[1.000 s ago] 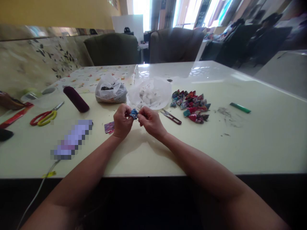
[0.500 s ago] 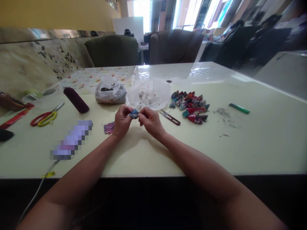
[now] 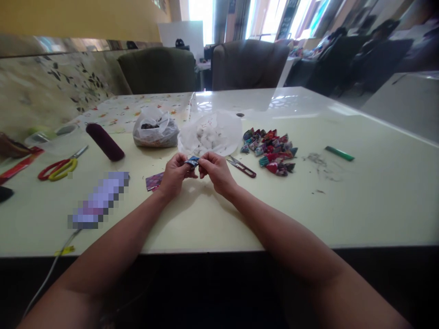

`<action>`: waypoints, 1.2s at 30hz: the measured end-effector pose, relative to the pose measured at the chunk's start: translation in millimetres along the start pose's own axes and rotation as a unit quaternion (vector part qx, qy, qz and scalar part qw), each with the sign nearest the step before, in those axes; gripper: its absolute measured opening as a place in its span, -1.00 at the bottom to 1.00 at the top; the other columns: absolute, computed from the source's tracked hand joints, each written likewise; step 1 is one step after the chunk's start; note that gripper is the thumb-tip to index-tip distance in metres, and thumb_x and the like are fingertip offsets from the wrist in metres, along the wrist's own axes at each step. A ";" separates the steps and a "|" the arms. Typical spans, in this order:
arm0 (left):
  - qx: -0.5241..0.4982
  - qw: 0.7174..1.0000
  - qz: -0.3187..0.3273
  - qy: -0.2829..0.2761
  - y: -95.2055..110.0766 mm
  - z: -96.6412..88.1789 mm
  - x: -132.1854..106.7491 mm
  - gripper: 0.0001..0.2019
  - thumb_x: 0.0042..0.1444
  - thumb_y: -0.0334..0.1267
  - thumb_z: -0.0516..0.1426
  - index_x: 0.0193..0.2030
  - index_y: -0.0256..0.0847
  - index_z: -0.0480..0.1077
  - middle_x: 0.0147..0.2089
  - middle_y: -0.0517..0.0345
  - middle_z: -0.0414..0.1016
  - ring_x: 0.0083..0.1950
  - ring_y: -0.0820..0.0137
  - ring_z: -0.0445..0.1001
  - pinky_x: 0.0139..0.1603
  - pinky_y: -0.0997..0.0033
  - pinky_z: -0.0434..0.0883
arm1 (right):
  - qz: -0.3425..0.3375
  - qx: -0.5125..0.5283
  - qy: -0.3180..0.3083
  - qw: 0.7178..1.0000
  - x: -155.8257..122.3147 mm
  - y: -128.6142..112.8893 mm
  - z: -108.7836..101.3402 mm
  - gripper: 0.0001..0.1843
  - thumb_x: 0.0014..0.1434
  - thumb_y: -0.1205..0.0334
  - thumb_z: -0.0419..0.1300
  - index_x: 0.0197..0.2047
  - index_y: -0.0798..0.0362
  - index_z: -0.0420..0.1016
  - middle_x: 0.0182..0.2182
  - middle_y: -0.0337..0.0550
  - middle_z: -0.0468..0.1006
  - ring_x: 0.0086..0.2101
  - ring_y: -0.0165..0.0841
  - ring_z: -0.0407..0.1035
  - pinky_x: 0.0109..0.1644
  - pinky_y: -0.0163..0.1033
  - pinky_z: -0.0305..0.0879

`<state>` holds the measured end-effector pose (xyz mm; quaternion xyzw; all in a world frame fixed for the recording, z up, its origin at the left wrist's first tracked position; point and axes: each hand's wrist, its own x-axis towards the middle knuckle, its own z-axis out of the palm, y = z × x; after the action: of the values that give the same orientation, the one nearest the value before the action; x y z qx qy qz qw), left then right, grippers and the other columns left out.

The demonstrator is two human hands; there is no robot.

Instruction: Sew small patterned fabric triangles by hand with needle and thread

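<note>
My left hand (image 3: 174,174) and my right hand (image 3: 215,170) meet over the middle of the pale table (image 3: 360,205), fingers pinched on a small blue patterned cloth piece (image 3: 192,161) held between them. A pink and purple cloth scrap (image 3: 153,181) lies on the table just left of my left hand. A pile of small colourful cloth pouches (image 3: 270,151) sits to the right. Small thread snips (image 3: 242,167) lie just right of my right hand.
Behind my hands stand a white bag of stuffing (image 3: 211,135) and a clear bag of dark bits (image 3: 155,129). At left lie a dark maroon roll (image 3: 104,141) and red-yellow scissors (image 3: 59,168). A green strip (image 3: 339,153) and thread scraps (image 3: 317,160) lie right. Chairs (image 3: 249,64) stand beyond.
Both hands stayed together on the blue cloth piece, shifting it slightly between the fingers. The view moved a little; nothing on the table changed place.
</note>
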<state>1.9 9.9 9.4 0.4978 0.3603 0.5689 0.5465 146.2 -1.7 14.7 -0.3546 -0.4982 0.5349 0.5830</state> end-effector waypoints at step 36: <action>0.337 0.898 0.277 -0.048 -2.7 -7.9 2.3 -0.88 0.09 -0.44 0.20 -0.25 -0.15 0.46 -0.29 0.19 0.40 -0.27 0.41 0.40 -0.17 0.37 0.38 | -0.013 -0.099 0.068 0.993 7.3 4.8 -5.9 -0.82 0.08 0.37 0.16 -0.52 0.04 0.28 -0.68 -0.38 0.36 -0.69 -0.52 0.27 -0.63 -0.42 0.15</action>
<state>-4.8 13.6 5.2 0.7586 0.3516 0.5172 0.1828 150.0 6.9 10.1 -0.4396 -0.5124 0.4500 0.5845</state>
